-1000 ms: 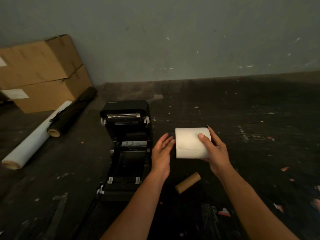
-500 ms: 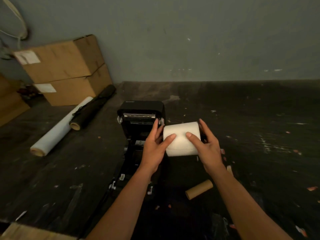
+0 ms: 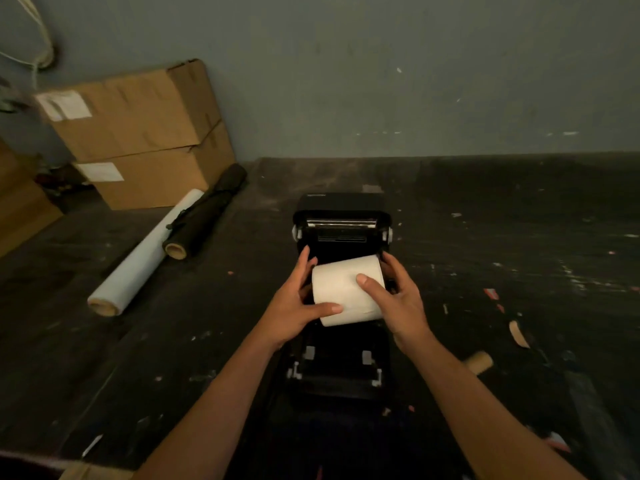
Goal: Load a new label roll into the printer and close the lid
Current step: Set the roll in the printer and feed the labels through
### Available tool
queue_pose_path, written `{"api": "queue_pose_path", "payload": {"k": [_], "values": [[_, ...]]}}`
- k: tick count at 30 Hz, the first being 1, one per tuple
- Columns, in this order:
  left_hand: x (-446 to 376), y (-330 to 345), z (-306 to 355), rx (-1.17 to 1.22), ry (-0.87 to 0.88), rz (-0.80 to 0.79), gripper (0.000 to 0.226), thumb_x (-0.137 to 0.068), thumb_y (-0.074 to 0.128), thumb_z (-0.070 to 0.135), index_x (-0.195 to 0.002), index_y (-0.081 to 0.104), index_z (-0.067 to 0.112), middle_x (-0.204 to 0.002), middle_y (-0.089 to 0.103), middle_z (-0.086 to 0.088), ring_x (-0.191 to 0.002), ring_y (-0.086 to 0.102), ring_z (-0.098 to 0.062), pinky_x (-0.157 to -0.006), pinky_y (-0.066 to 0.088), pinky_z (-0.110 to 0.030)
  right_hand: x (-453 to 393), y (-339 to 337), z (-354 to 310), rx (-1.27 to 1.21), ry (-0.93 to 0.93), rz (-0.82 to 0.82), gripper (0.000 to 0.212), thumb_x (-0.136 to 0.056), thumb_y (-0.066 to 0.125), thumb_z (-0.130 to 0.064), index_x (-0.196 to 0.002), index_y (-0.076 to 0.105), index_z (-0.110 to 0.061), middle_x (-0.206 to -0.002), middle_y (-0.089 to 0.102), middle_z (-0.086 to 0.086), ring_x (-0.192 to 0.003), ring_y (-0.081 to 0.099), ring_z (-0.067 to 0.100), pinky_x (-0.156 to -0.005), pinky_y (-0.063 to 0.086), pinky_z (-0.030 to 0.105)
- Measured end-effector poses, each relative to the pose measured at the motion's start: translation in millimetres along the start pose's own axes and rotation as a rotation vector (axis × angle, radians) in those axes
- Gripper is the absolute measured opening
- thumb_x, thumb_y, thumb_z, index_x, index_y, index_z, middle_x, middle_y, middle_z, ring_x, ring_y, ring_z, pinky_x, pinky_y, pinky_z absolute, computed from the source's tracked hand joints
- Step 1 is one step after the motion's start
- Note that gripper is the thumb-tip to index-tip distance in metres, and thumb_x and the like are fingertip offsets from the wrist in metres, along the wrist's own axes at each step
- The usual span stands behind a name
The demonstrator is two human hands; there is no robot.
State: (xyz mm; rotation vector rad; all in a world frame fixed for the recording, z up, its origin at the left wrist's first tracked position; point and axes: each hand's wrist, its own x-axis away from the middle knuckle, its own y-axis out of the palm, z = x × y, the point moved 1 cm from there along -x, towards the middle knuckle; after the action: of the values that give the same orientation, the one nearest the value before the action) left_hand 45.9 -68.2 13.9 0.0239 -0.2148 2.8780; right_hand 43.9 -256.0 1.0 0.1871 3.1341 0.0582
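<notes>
Over the open printer (image 3: 341,358), mid-scene, both forearms reach in from the near edge and converge on a white label roll (image 3: 346,289). Left hand (image 3: 294,306): forearm angled up from near left, wrist straight, palm against the roll's left end, fingers extended up along that end, thumb laid across the near lower face of the roll. Grasping the roll. Right hand (image 3: 398,303): forearm angled in from near right, fingers wrapped behind the right end, thumb pressed on the roll's front face near the middle. Also grasping the roll. Roll lies sideways, slightly tilted with its right end higher, above the printer's bay; whether it touches the bay can't be told. Printer lid (image 3: 341,220) stands raised at the far side, metal bar visible along its top edge. Printer sits on a dark scuffed floor (image 3: 519,289).

Right of the printer, near the right forearm, a brown cardboard core (image 3: 479,362) lies on the floor. Far left: white film roll (image 3: 145,258) and black roll (image 3: 204,216) lying side by side, touching. Behind them two stacked cardboard boxes (image 3: 145,133) against a grey wall (image 3: 381,81).
</notes>
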Motion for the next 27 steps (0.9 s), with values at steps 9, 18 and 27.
{"api": "queue_pose_path", "payload": {"k": [9, 18, 27], "values": [[-7.0, -44.2, -26.9, 0.048, -0.013, -0.077, 0.123, -0.057, 0.084, 0.021, -0.150, 0.005, 0.033, -0.156, 0.028, 0.004, -0.135, 0.040, -0.011, -0.110, 0.038, -0.042, 0.0, 22.7, 3.2, 0.033, 0.049, -0.007, 0.022, -0.087, 0.045, -0.040, -0.103, 0.060, -0.043, -0.120, 0.060, -0.003, -0.114, 0.055, 0.018, -0.103, 0.040, 0.054], [-15.2, -42.4, -41.4, 0.051, -0.014, -0.083, 0.119, -0.064, 0.083, 0.009, -0.150, 0.003, 0.034, -0.154, 0.030, 0.004, -0.135, 0.039, -0.010, -0.111, 0.036, -0.045, 2.8, 11.4, 19.4, 0.069, 0.014, 0.056, 0.029, -0.093, 0.054, -0.017, -0.120, 0.054, -0.027, -0.119, 0.065, -0.005, -0.116, 0.058, 0.013, -0.100, 0.045, 0.044], [-22.5, -24.7, -51.9, 0.028, -0.038, -0.048, 0.119, -0.064, 0.084, 0.006, -0.150, 0.006, 0.034, -0.153, 0.033, 0.004, -0.131, 0.042, -0.009, -0.110, 0.037, -0.044, -3.1, -3.5, 20.7, 0.146, 0.058, 0.099, 0.057, -0.089, 0.059, -0.014, -0.141, 0.037, -0.023, -0.116, 0.068, 0.002, -0.115, 0.057, 0.009, -0.103, 0.040, 0.034]]}}
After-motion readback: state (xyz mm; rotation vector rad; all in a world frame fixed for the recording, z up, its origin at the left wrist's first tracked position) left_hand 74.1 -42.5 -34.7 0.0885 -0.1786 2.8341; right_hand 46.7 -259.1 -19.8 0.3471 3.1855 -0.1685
